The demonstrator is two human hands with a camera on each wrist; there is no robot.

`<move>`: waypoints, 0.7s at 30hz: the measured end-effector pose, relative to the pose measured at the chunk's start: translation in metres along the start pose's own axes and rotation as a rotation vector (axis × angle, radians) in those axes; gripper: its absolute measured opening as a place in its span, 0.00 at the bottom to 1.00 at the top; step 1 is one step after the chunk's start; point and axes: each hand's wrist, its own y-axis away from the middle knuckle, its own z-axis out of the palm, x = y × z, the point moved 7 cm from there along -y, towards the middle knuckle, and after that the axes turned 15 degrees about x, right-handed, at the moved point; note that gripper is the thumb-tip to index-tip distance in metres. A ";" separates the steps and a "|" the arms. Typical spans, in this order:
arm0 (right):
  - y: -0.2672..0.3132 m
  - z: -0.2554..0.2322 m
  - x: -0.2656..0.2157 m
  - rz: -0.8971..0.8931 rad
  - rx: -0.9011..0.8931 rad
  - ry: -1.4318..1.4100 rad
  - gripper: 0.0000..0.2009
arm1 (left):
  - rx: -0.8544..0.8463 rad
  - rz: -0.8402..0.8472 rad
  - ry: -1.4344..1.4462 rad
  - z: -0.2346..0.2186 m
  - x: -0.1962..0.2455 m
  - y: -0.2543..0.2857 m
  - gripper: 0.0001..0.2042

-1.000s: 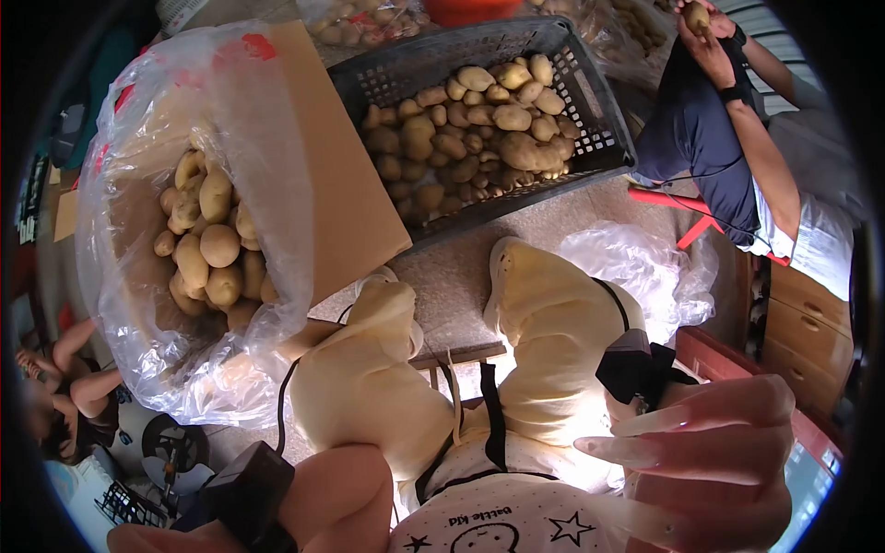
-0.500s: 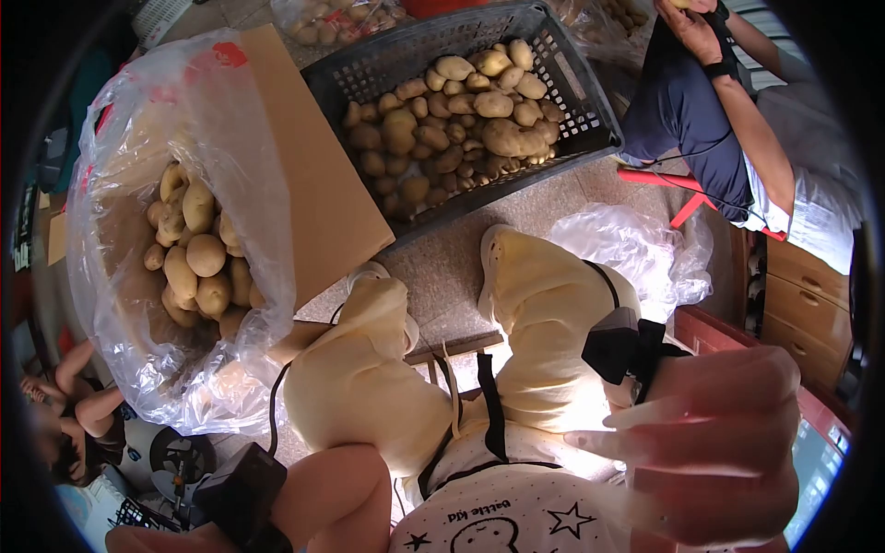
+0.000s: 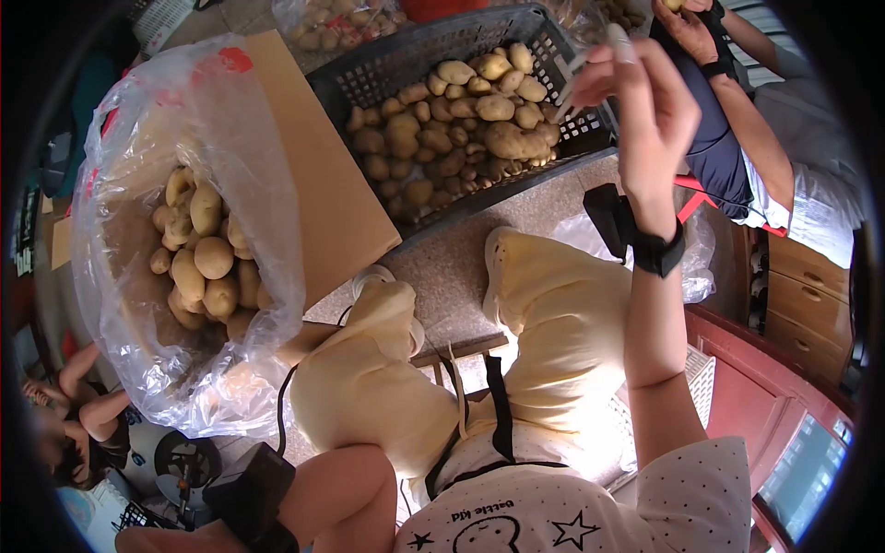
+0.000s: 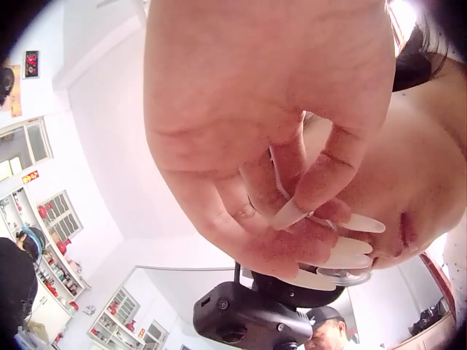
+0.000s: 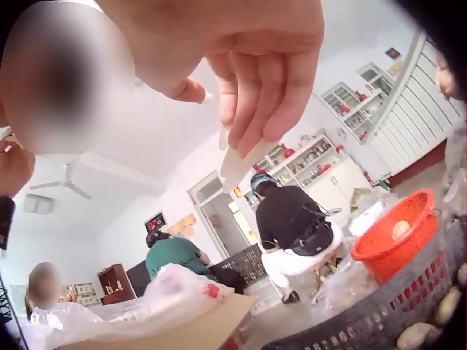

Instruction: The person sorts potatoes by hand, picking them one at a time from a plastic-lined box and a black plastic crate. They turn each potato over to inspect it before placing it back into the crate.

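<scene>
My right hand [image 3: 650, 111] reaches forward at the right end of a black plastic crate [image 3: 479, 198] of potatoes [image 3: 419, 138]. Its fingers are loosely bent, with nothing between them; the right wrist view shows the same hand [image 5: 255, 58] with long nails pointing down. My left hand [image 4: 263, 87] is raised beside my head, fingers loosely bent, close to a black camera [image 4: 252, 313]. No held thing shows there. The head view has only the left forearm [image 3: 323, 502]. A cardboard box [image 3: 323, 175] lined with a clear plastic bag [image 3: 230, 138] holds more potatoes [image 3: 212, 258].
On the right, another person [image 3: 737, 138] holds a potato [image 3: 675, 5]. Crumpled plastic [image 3: 701, 263] lies on the floor near a red stool [image 3: 691, 198]. An orange tub [image 5: 398, 237] stands beyond the crate. Several people sit or crouch around the room.
My right hand has swung from close in front of my chest out to the crate's right end, its fingers loosening. The left forearm has stayed about where it was.
</scene>
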 end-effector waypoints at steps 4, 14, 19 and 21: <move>-0.001 0.006 0.073 0.255 -0.082 0.143 0.15 | 0.026 0.030 0.022 -0.008 0.001 0.001 0.12; 0.035 0.006 0.319 0.322 -0.623 0.956 0.23 | 0.264 -0.021 0.102 -0.019 -0.068 -0.031 0.13; 0.045 0.019 0.354 0.541 -0.633 1.011 0.28 | 0.289 -0.271 0.143 0.030 -0.149 -0.069 0.12; 0.053 0.019 0.377 0.556 -0.674 1.066 0.28 | 0.287 -0.294 0.147 0.043 -0.165 -0.069 0.12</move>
